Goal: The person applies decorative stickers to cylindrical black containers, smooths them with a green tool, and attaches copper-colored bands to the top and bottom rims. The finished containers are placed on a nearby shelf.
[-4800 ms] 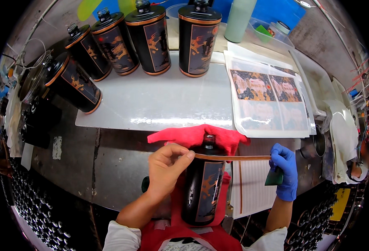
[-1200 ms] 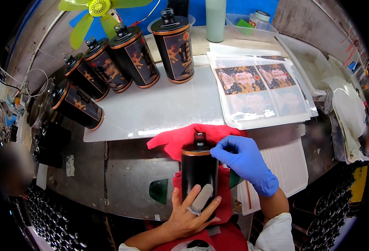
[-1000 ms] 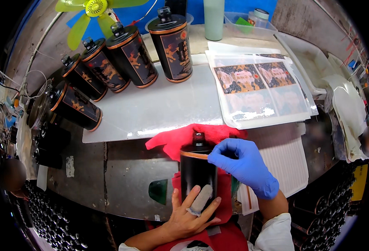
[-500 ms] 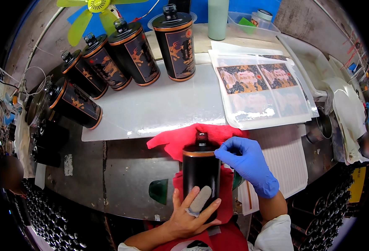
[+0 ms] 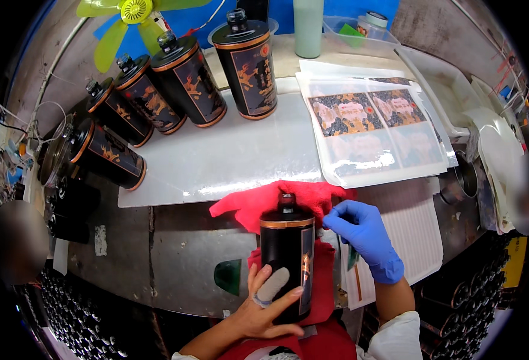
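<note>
A black bottle [image 5: 286, 252] with a copper band at its shoulder and a printed label lies on a red cloth [image 5: 279, 201] at the near edge of the bench. My left hand [image 5: 266, 303], bare with a taped finger, grips the bottle's lower body. My right hand [image 5: 362, 235] wears a blue glove and pinches with its fingertips at the right side of the bottle's shoulder. What it pinches is too small to tell.
Several matching black bottles [image 5: 189, 81] stand in an arc on a white board [image 5: 228, 159] at the back. Label sheets in a clear sleeve [image 5: 375, 129] lie at the right. A green fan [image 5: 135, 18], a pale green cylinder [image 5: 308, 27] and a green scraper [image 5: 228, 276] are nearby.
My left hand moved from the bottle's neck to its base. My right hand let go of a thin strip and came to the bottle's shoulder, sliding right over the last second.
</note>
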Demonstrator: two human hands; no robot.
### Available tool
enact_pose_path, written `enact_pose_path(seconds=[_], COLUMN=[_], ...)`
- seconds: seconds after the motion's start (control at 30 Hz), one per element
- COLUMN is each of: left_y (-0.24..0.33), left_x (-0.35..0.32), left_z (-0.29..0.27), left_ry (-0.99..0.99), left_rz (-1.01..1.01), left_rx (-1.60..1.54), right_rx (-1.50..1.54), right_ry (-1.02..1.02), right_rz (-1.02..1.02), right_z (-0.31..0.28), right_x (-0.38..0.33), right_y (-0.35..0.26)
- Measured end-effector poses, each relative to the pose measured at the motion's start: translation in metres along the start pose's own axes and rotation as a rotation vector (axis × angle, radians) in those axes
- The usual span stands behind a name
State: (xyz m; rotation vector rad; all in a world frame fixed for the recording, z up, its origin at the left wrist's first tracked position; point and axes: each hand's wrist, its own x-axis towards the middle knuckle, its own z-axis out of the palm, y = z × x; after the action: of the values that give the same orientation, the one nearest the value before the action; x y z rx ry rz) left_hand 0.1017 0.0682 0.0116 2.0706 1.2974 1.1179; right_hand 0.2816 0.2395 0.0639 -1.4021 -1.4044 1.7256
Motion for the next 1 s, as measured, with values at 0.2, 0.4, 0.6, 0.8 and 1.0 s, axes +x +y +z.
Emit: enact_pose_path(seconds=[0.2, 0.4, 0.6, 0.8, 1.0], left_y=[-0.008, -0.025, -0.031, -0.031, -0.025], left_x=[0.042, 0.103, 0.101, 0.100, 0.104], left_z=[-0.021, -0.014, -0.014, -0.011, -0.011], left_ry=[0.345, 0.522, 0.434, 0.543, 0.460], left_rz=[-0.221, -0.457, -0.464, -0.543, -0.499], left_rx=[-0.354, -0.640, -0.318, -0.626, -0.428], right_rx=[0.663, 0.723, 0.696, 0.765, 0.722], right_ry=[0.064, -0.074, -0.034, -0.081, 0.064], right_rz=[0.247, 0.460, 0.336, 0.310, 0.155], right_z=[-0.038, -0.043, -0.045, -0.038, -0.032], right_x=[0.007, -0.032, -0.044, -0.039, -0.046], right_y=[0.062, 0.089, 0.083, 0.086, 0.079])
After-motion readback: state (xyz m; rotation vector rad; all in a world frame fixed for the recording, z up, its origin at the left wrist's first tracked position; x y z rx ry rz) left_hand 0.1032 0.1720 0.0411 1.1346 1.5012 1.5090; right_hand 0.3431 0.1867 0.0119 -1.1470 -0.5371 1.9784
